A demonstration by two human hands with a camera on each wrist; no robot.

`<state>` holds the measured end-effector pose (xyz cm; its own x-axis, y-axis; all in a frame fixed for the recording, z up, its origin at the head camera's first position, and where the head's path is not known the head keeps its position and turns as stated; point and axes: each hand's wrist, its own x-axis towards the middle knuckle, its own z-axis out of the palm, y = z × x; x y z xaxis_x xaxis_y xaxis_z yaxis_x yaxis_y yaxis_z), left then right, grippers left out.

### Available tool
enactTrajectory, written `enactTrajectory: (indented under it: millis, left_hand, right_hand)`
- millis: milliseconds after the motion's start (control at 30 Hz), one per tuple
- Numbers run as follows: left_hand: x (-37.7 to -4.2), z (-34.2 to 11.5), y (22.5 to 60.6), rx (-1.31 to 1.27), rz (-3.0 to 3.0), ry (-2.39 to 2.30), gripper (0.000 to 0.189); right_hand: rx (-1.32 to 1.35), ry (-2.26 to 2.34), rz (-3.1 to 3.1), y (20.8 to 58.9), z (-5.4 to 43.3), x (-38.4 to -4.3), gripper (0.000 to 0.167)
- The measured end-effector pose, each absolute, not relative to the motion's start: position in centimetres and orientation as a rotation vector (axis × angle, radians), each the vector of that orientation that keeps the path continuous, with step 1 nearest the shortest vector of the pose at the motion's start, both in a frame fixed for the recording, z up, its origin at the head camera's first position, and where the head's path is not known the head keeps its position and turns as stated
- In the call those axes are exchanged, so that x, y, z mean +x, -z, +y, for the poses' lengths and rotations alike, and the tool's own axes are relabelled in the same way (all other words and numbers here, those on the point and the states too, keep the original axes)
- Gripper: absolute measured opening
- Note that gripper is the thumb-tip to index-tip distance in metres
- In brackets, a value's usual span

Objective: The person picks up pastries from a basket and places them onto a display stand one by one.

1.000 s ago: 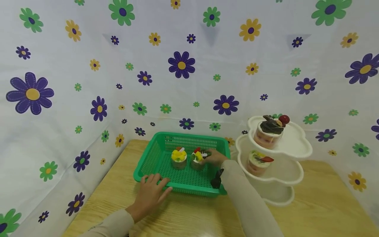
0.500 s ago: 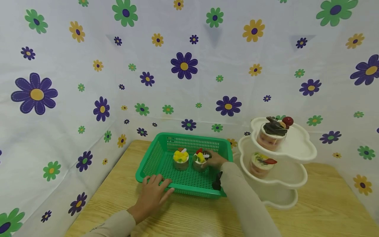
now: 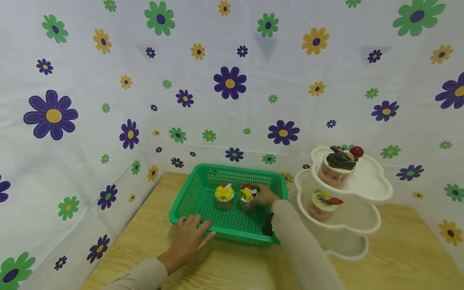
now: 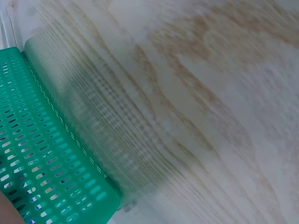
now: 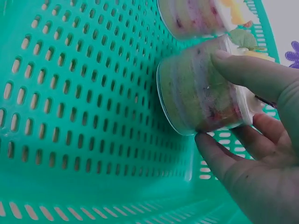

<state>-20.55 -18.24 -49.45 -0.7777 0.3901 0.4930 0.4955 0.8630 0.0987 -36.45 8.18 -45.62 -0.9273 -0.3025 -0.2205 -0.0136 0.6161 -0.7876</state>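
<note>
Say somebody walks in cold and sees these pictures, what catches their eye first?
Probably the bright green basket on the wooden table, where the right hand has a dessert cup in its grip. Next might be the white three-tiered stand to the basket's right, with a cherry-topped dessert on its top tier. Behind everything hangs a white cloth covered in purple, green and yellow flowers.

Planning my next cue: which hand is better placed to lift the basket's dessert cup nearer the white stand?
Right, probably: the right hand grips that dessert cup and is nearer the white stand. The left hand rests on the near rim of the green basket, touching no cup.
</note>
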Motion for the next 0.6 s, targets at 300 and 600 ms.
enactTrajectory:
  millis: [300, 600]
  left_hand:
    - [-20.7, -17.9, 49.1, -0.664, -2.579, 0.357, 0.029]
    - [-20.4, -18.1, 49.3, -0.648, -2.614, 0.351, 0.030]
  right_hand:
    - [-0.312, 1.300, 2.486, 41.9, 7.5, -35.9, 0.079]
    - [-0.469, 1.327, 2.447, 39.2, 7.6, -34.1, 0.080]
